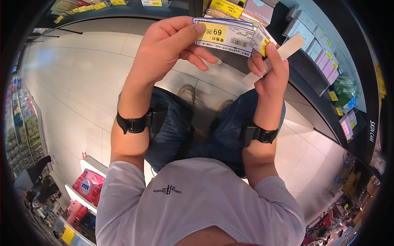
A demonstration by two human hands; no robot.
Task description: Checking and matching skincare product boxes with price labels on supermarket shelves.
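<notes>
My left hand (pixel 172 43) pinches a small stack of price tags (pixel 227 35) between thumb and fingers; the front tag is white and yellow with a blue border and a barcode. Just to the right, my right hand (pixel 272 66) holds a smaller white and yellow tag (pixel 261 40) under its thumb, touching or close to the stack's right end. A pale flat strip (pixel 292 46) also lies in my right hand, slanting across the palm and sticking out at both ends. What the strip is made of, I cannot tell.
Dark shelves with boxed goods (pixel 326 63) and yellow price tags curve along the right. More tags line a shelf edge (pixel 101 13) at the top. Pink packs (pixel 89 186) sit on a white shelf at lower left. Pale floor tiles (pixel 89 80) lie below; people are at both lower edges.
</notes>
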